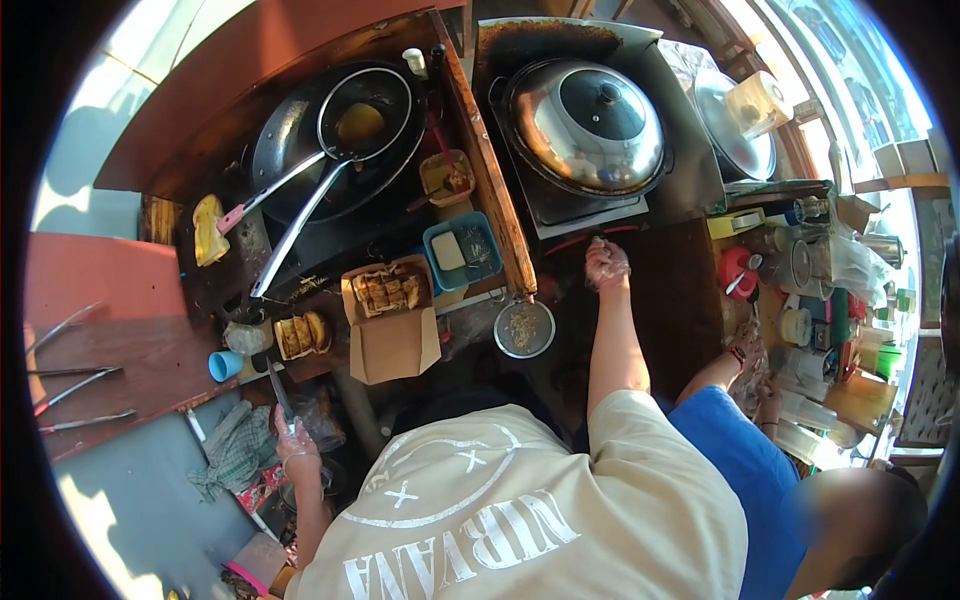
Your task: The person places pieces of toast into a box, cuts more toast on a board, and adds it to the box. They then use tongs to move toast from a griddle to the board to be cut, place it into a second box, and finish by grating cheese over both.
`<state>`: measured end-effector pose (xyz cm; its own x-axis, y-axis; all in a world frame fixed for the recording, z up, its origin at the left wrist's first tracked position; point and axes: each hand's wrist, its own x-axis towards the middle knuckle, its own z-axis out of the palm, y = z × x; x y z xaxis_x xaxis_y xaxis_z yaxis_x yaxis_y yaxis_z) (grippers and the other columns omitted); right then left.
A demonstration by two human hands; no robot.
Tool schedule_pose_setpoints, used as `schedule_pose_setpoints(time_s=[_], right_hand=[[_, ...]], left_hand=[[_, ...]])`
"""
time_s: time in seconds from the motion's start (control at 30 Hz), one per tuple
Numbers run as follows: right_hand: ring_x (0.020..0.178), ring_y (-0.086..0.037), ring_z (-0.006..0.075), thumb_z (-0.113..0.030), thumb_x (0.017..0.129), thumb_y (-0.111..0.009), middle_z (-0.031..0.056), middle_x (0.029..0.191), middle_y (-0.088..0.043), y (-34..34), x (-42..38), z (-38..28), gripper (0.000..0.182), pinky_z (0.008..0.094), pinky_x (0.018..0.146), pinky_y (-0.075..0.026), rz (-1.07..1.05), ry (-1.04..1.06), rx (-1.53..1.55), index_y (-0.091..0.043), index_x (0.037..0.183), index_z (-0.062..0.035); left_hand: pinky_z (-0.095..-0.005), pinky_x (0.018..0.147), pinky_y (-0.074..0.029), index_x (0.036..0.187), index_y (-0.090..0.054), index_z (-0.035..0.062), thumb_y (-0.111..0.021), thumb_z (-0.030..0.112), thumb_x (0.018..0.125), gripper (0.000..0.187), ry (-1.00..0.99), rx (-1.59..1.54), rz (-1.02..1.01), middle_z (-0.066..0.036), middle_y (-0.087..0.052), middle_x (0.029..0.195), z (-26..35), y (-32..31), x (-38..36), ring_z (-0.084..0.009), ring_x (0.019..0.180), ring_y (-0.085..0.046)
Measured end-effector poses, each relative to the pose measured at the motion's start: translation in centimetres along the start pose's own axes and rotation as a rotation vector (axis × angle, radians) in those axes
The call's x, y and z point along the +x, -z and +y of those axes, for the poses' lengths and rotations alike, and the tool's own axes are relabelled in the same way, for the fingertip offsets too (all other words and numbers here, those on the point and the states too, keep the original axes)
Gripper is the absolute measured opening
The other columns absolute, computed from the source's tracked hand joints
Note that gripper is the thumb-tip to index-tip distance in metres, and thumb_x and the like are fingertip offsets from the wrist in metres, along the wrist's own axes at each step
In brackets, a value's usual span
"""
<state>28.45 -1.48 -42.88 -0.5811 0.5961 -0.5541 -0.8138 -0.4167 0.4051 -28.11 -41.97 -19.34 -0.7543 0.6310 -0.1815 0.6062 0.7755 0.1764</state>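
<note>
My left hand [293,440], in a clear plastic glove, grips a knife [279,392] with its blade pointing up toward the counter. Just beyond the blade sits a browned, sliced piece of bread [302,336]. An open cardboard box [395,345] to its right holds more cut, browned pieces. My right hand [606,263], also gloved, reaches to the front of the stove under the lidded wok [590,125]. Its fingers are curled at the stove's lower front edge, and whatever they hold is hidden.
A large black pan [285,150] carries two long-handled strainers. Nearby are a blue tub [463,250] with a white block, a blue cup [225,366] and a hanging sieve [524,329]. Tongs [85,421] lie at left. A person in blue [735,450] works at right beside crowded containers.
</note>
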Motion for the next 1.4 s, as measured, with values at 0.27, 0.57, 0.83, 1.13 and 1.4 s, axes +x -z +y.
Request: schedule_pose_setpoints(time_s=[0.27, 0.57, 0.83, 1.13, 1.4], right_hand=[[0.046, -0.041, 0.0141, -0.016, 0.091, -0.051, 0.0090, 0.069, -0.054, -0.4, 1.7, 2.1, 0.015, 0.0246, 0.038, -0.032, 0.332, 0.479, -0.462, -0.049, 0.085, -0.0022], [0.041, -0.036, 0.0139, -0.016, 0.092, -0.051, 0.0063, 0.063, -0.051, -1.3, 1.1, 4.3, 0.015, 0.0255, 0.036, -0.027, 0.479, 0.689, -0.882, -0.047, 0.082, -0.0065], [0.041, -0.037, 0.0113, -0.013, 0.090, -0.048, 0.0062, 0.061, -0.050, 0.0, 1.6, -0.3, 0.020, 0.0203, 0.036, -0.035, -0.074, 0.024, 0.123, -0.046, 0.073, -0.0025], [0.041, -0.034, 0.0128, -0.019, 0.095, -0.049, 0.0035, 0.060, -0.048, -1.4, 1.1, 3.7, 0.015, 0.0260, 0.037, -0.026, 0.524, 0.628, -0.976, -0.049, 0.084, -0.0089], [0.044, -0.036, 0.0130, -0.020, 0.097, -0.048, 0.0041, 0.063, -0.049, -0.9, 1.1, 2.7, 0.017, 0.0250, 0.038, -0.026, 0.474, 0.582, -0.869, -0.048, 0.084, -0.0084]], left_hand=[[-0.0507, 0.061, -0.045, 0.146, -0.036, 0.0269, -0.055, 0.007, 0.093, 0.060, 0.016, 0.068, 0.036, -0.024, -0.063, 0.075, -2.4, 0.0, -0.8, -0.0420, 0.066, -0.061], [-0.0527, 0.061, -0.044, 0.147, -0.033, 0.0316, -0.056, 0.011, 0.093, 0.062, 0.006, 0.067, 0.022, -0.027, -0.062, 0.076, -3.5, -0.2, -1.9, -0.0449, 0.068, -0.061], [-0.0532, 0.063, -0.045, 0.148, -0.033, 0.0319, -0.056, 0.013, 0.093, 0.062, -0.043, 0.048, 0.057, -0.028, -0.063, 0.077, -3.8, -0.5, -2.9, -0.0466, 0.071, -0.062], [-0.0530, 0.067, -0.048, 0.146, -0.036, 0.0339, -0.058, 0.014, 0.093, 0.061, 0.100, 0.004, -0.040, -0.027, -0.067, 0.086, -3.1, -0.2, -4.6, -0.0447, 0.079, -0.065], [-0.0531, 0.068, -0.047, 0.146, -0.035, 0.0342, -0.057, 0.013, 0.093, 0.062, 0.079, 0.024, -0.035, -0.029, -0.066, 0.089, -3.2, -0.3, -5.0, -0.0447, 0.079, -0.065]])
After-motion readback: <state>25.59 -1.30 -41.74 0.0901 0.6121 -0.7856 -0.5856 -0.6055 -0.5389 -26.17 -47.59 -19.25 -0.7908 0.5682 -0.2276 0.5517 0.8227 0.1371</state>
